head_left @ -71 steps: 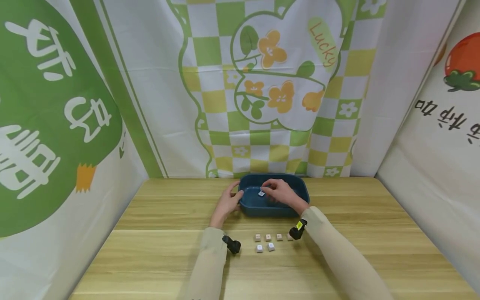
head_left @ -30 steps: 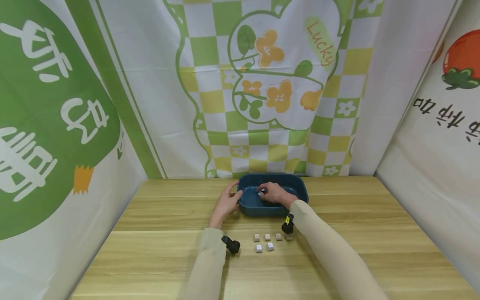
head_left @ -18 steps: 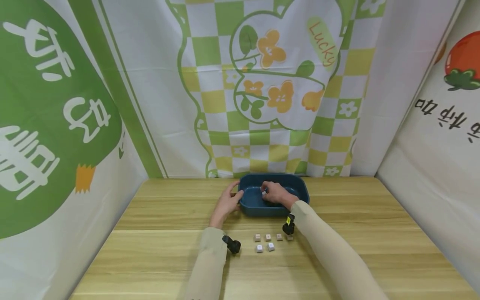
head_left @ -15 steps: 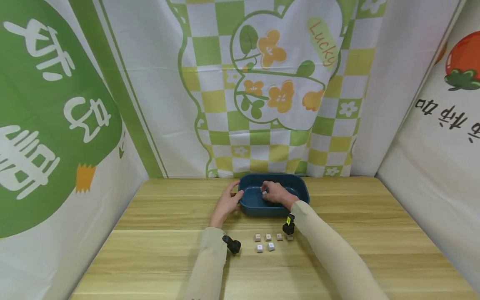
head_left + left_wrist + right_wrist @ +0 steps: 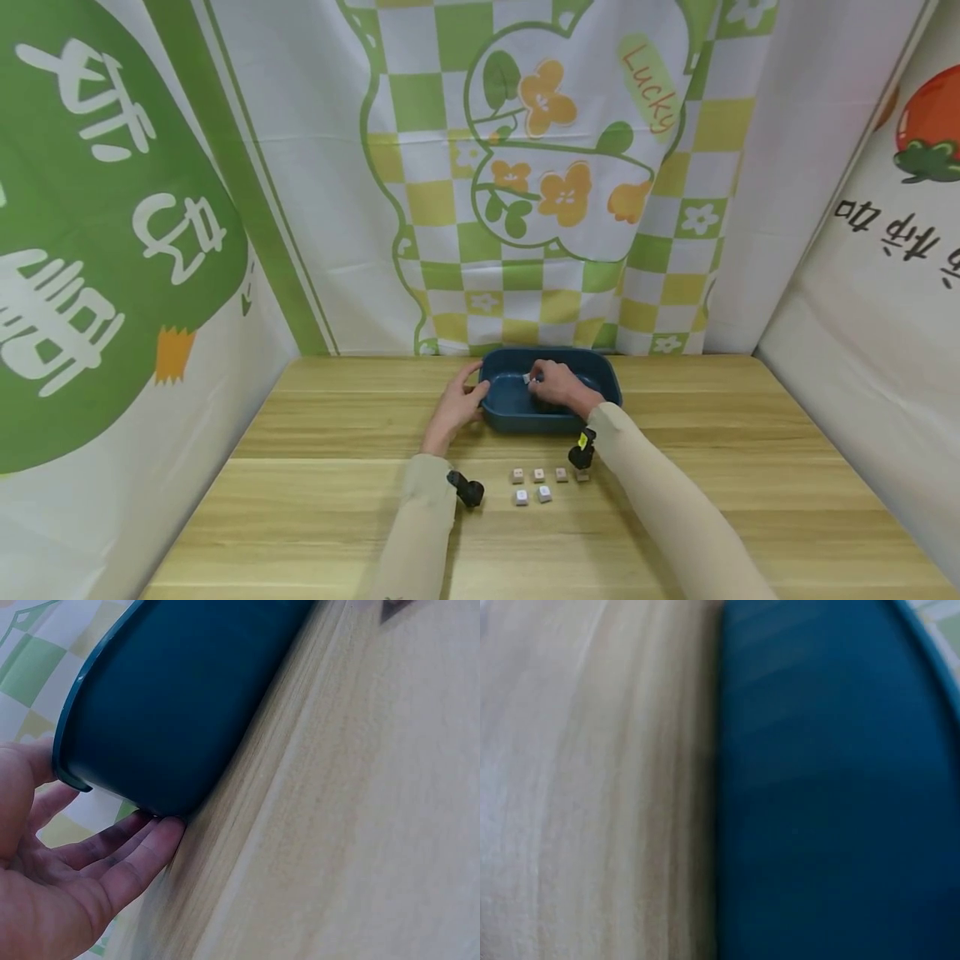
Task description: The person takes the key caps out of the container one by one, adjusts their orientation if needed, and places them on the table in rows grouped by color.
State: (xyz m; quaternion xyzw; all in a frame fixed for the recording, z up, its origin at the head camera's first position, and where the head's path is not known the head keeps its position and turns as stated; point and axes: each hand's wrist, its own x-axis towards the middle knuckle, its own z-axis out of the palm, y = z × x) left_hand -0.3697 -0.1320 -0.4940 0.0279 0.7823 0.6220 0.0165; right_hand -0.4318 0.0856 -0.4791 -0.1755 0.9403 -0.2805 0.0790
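Note:
A dark blue plastic tub (image 5: 547,423) stands at the back of the table. My left hand (image 5: 456,406) holds its left end; the left wrist view shows the thumb side at the rim and fingertips (image 5: 169,832) low against the tub's outside. Reaching inside over the front wall, my right hand (image 5: 558,387) has thumb and index finger pinched at a small white keycap (image 5: 528,378), partly covered by the fingers. The right wrist view catches only the tub's outer wall (image 5: 832,787), blurred, and the tabletop, with the hand itself out of sight.
On the wooden table (image 5: 337,517), in front of the tub, several pale keycaps lie in two rows, among them a front keycap (image 5: 521,497) and a back keycap (image 5: 561,474). The right wrist camera (image 5: 581,450) overlaps the rightmost one. A patterned curtain (image 5: 480,275) hangs close behind the tub.
My right hand has gone deeper into the tub, its wrist dropping toward the front rim, and the keycap has shifted slightly at the fingertips. My left hand keeps its place on the tub.

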